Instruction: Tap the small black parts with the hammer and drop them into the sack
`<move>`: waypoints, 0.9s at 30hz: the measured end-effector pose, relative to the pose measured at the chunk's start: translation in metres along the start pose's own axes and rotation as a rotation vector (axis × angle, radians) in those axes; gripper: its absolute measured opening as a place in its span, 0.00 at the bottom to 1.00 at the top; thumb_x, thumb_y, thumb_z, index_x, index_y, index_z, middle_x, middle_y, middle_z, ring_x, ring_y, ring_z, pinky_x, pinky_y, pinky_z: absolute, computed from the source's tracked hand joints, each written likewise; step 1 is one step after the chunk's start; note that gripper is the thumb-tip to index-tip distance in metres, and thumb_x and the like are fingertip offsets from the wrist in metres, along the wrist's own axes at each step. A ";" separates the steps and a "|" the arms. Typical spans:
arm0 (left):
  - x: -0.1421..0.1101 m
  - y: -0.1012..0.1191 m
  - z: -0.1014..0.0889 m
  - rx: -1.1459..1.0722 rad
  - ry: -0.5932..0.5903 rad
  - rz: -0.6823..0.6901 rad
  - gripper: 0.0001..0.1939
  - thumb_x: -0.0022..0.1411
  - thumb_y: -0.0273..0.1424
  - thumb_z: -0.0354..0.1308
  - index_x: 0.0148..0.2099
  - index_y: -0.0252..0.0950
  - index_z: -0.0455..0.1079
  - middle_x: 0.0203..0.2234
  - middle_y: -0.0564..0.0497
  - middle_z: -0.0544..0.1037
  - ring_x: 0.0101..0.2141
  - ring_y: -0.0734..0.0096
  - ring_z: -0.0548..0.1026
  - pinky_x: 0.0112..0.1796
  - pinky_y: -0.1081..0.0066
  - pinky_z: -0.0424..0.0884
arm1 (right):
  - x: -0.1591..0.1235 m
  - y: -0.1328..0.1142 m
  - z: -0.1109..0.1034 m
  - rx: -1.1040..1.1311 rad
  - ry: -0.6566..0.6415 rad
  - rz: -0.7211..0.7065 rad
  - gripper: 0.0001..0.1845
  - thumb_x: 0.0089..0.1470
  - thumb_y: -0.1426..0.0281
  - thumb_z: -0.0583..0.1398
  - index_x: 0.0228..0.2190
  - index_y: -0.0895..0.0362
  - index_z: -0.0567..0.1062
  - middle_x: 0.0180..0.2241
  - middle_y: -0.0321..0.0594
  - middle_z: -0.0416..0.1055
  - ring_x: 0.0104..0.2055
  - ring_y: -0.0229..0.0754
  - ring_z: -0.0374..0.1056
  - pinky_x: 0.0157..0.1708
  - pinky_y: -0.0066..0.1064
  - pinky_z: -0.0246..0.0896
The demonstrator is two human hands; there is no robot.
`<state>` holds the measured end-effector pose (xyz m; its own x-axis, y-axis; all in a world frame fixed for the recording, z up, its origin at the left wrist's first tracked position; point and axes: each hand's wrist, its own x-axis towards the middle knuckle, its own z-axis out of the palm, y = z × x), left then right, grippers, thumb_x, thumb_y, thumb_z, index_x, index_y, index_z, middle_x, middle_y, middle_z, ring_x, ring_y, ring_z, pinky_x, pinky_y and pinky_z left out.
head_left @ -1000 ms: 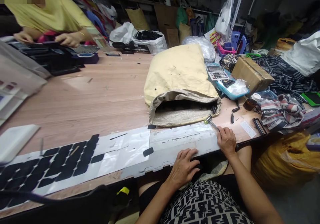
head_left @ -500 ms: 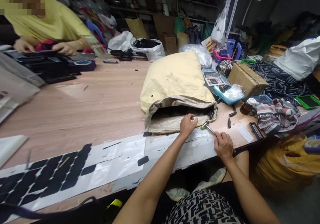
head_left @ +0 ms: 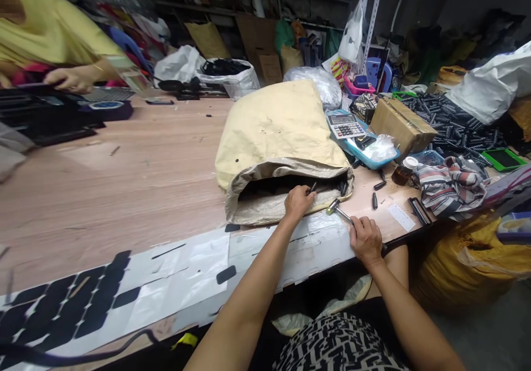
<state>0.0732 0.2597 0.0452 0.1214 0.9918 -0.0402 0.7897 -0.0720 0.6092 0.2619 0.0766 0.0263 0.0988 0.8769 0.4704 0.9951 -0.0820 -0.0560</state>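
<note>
A cream woven sack (head_left: 274, 122) lies on its side, its mouth facing me and dark inside. At that mouth, my left hand (head_left: 298, 200) has its fingers closed on a small black rod-like part (head_left: 313, 187). More black parts (head_left: 342, 187) show at the right of the opening. My right hand (head_left: 365, 239) grips the handle of a small hammer (head_left: 337, 209). The hammer's head, with a yellowish-green face, rests at or just above the table edge, right of my left hand.
Black pieces (head_left: 374, 200) lie near a brown bottle (head_left: 404, 171). Behind them are a blue tray (head_left: 385, 165) with a calculator (head_left: 345, 126) and a cardboard box (head_left: 400, 125). A white sheet with black pads (head_left: 97, 296) covers the front left. Across the table sits a person in yellow (head_left: 53, 34).
My left hand has moved slightly left to the sack's mouth and now shows a black part in its fingers. The right hand still holds the hammer. The view has shifted a little rightward.
</note>
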 end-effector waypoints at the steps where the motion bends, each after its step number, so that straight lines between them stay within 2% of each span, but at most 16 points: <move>1: -0.013 -0.011 -0.005 -0.023 0.001 0.075 0.13 0.62 0.38 0.58 0.45 0.39 0.78 0.41 0.46 0.80 0.42 0.58 0.77 0.39 0.66 0.68 | 0.000 0.000 0.000 0.002 -0.004 0.001 0.16 0.61 0.70 0.56 0.49 0.54 0.76 0.37 0.43 0.70 0.39 0.46 0.59 0.39 0.35 0.51; 4: -0.056 -0.041 -0.017 -0.102 -0.053 0.264 0.12 0.63 0.37 0.60 0.45 0.40 0.78 0.37 0.50 0.79 0.37 0.64 0.75 0.39 0.68 0.67 | 0.000 0.001 0.002 0.004 -0.013 0.002 0.16 0.61 0.70 0.56 0.49 0.54 0.76 0.37 0.43 0.70 0.39 0.46 0.59 0.39 0.35 0.51; 6: -0.083 -0.056 -0.019 -0.132 -0.102 0.352 0.12 0.63 0.37 0.60 0.46 0.39 0.78 0.35 0.50 0.78 0.38 0.64 0.75 0.39 0.68 0.68 | 0.000 0.002 0.003 0.002 -0.014 0.000 0.17 0.61 0.70 0.56 0.49 0.54 0.76 0.37 0.43 0.70 0.39 0.46 0.59 0.39 0.35 0.51; 10: -0.113 -0.065 -0.012 -0.146 -0.125 0.413 0.10 0.63 0.34 0.60 0.45 0.39 0.78 0.35 0.49 0.77 0.40 0.62 0.73 0.42 0.65 0.68 | 0.000 0.002 0.003 -0.003 -0.013 0.001 0.17 0.61 0.70 0.56 0.50 0.54 0.76 0.37 0.43 0.70 0.40 0.46 0.59 0.40 0.35 0.52; 16: -0.113 -0.060 0.001 -0.160 -0.041 0.415 0.10 0.61 0.35 0.63 0.44 0.40 0.78 0.34 0.49 0.76 0.39 0.61 0.72 0.42 0.63 0.67 | 0.002 0.004 0.000 -0.011 -0.016 -0.008 0.16 0.62 0.69 0.56 0.50 0.55 0.76 0.37 0.43 0.71 0.40 0.46 0.61 0.40 0.35 0.53; 20: -0.110 -0.063 0.005 -0.212 -0.027 0.410 0.09 0.61 0.34 0.64 0.44 0.40 0.77 0.35 0.50 0.78 0.39 0.62 0.72 0.43 0.63 0.67 | 0.004 0.006 -0.006 0.053 -0.038 -0.027 0.17 0.63 0.71 0.55 0.50 0.56 0.76 0.37 0.43 0.72 0.40 0.46 0.63 0.41 0.35 0.57; 23: -0.109 -0.065 0.006 -0.246 -0.023 0.394 0.08 0.59 0.33 0.65 0.42 0.40 0.77 0.34 0.51 0.78 0.38 0.64 0.72 0.42 0.64 0.67 | -0.001 0.000 -0.015 0.210 -0.041 -0.008 0.18 0.64 0.71 0.53 0.52 0.55 0.76 0.37 0.43 0.73 0.41 0.45 0.67 0.43 0.34 0.61; 27: -0.108 -0.062 0.004 -0.265 -0.026 0.347 0.06 0.57 0.32 0.65 0.38 0.40 0.77 0.32 0.52 0.77 0.37 0.65 0.73 0.41 0.65 0.67 | -0.016 -0.020 -0.034 0.510 -0.063 0.005 0.19 0.66 0.69 0.51 0.54 0.53 0.74 0.41 0.43 0.75 0.45 0.43 0.71 0.47 0.33 0.67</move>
<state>0.0133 0.1564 0.0082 0.3705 0.9103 0.1847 0.5186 -0.3677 0.7719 0.2413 0.0484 0.0498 0.0875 0.9051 0.4162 0.8613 0.1411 -0.4880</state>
